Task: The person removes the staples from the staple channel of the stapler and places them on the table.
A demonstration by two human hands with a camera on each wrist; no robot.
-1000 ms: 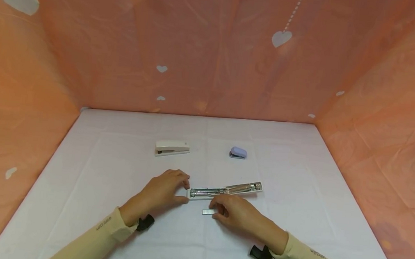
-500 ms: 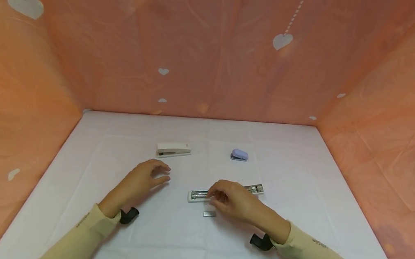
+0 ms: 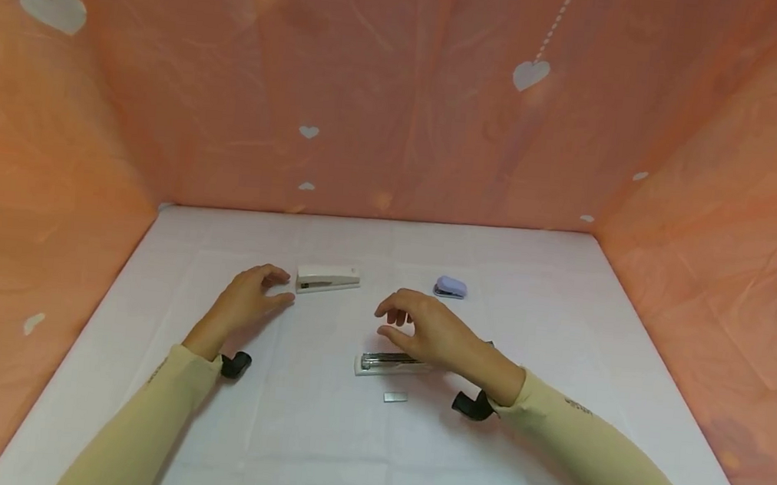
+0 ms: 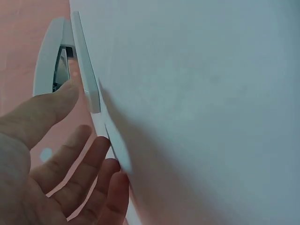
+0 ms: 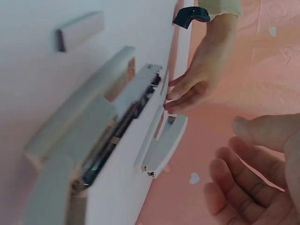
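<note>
My left hand (image 3: 248, 299) is at the left end of a closed white stapler (image 3: 327, 278), its thumb and fingers spread apart and relaxed. In the left wrist view the thumb overlaps that stapler (image 4: 49, 61). Above a second white stapler (image 3: 385, 363), folded wide open on the table, my right hand (image 3: 423, 326) hangs with loosely bent fingers and nothing in them. The right forearm covers part of the opened stapler in the head view; its metal staple channel shows in the right wrist view. A small strip of staples (image 3: 396, 397) lies just in front of it.
A small lilac stapler (image 3: 450, 287) rests at the back, right of the white one. The white-covered table (image 3: 316, 436) is bounded by orange curtains (image 3: 374, 95) with white hearts behind and at both sides.
The right hand has let go of the staple strip, leaving it on the table, and risen away from it. My left hand has left the opened stapler and moved back-left to the closed white one.
</note>
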